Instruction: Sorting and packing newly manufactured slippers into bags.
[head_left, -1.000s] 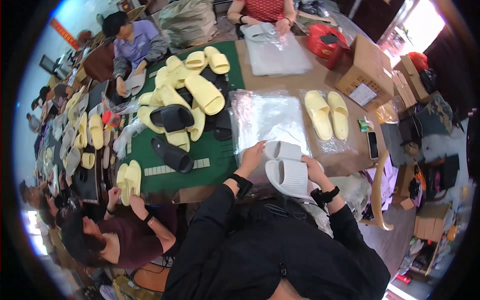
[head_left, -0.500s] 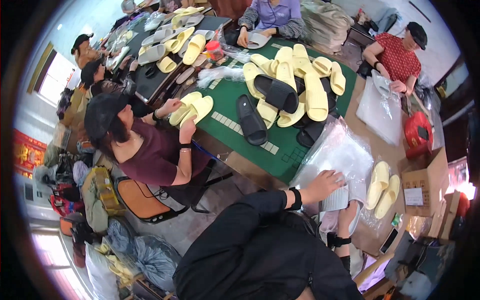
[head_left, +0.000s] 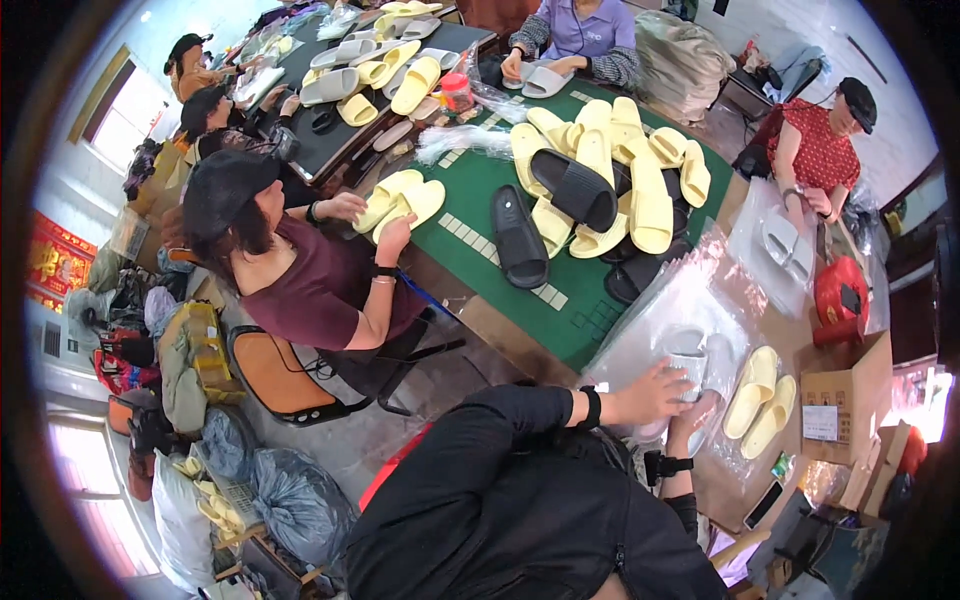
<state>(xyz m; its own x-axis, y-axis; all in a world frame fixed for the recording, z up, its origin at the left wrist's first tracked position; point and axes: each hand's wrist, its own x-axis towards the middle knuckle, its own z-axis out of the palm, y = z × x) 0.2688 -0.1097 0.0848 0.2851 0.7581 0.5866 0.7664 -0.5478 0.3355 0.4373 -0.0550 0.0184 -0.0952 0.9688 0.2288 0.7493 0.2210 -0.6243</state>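
Two light grey slide slippers (head_left: pixel 719 358) lie side by side over a stack of clear plastic bags (head_left: pixel 660 318) at the table's near edge. My left hand (head_left: pixel 650 396) is wrapped round the left slipper, its fingers curled over the side. Close to the slippers' near end is my right hand (head_left: pixel 688 428), with its fingers partly covered by plastic film and the slippers. It seems to grip the right slipper from below. A pair of pale yellow slippers (head_left: pixel 760 400) rests just to the right on clear film.
Yellow and black slippers pile up on the green mat (head_left: pixel 465 285). A cardboard box (head_left: pixel 845 400), a red bag (head_left: pixel 840 300) and a phone (head_left: pixel 763 505) are at the right. Co-workers sit around the tables, one in maroon (head_left: pixel 300 275) at left, handling yellow slippers. An orange chair (head_left: pixel 280 375) stands behind.
My hands have moved the grey slippers forward onto the bags, where both uppers now show. The view has shifted slightly. Across the table, the person in red has lowered grey slippers onto plastic.
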